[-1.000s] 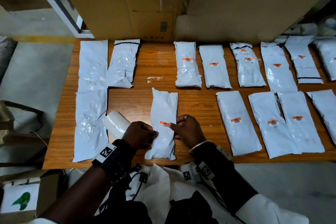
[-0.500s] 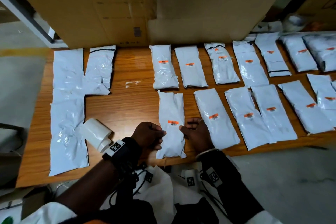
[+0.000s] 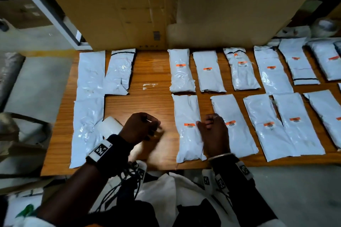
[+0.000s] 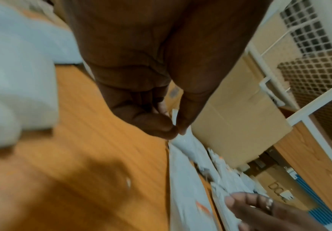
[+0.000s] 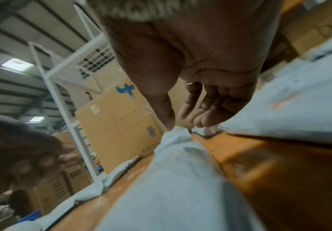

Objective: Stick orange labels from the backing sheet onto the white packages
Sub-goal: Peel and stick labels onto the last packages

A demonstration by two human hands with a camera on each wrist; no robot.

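the right hand point(image 3: 215, 134) rested loosely curled, holding nothing, on the labelled package point(image 3: 188, 129) at the table point(image 3: 147, 101) edge, while the left hand point(image 3: 141, 128) pinched a small white scrap point(image 4: 174, 116) beside the roll point(image 3: 110, 127).

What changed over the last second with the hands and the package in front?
The left hand left the white package and drew leftward over the wooden table. The right hand stays at the package's right edge; its orange label stays stuck on.

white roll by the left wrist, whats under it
The white roll lies partly on the lower-left white package and the wooden table. Its near end is hidden behind the left hand.
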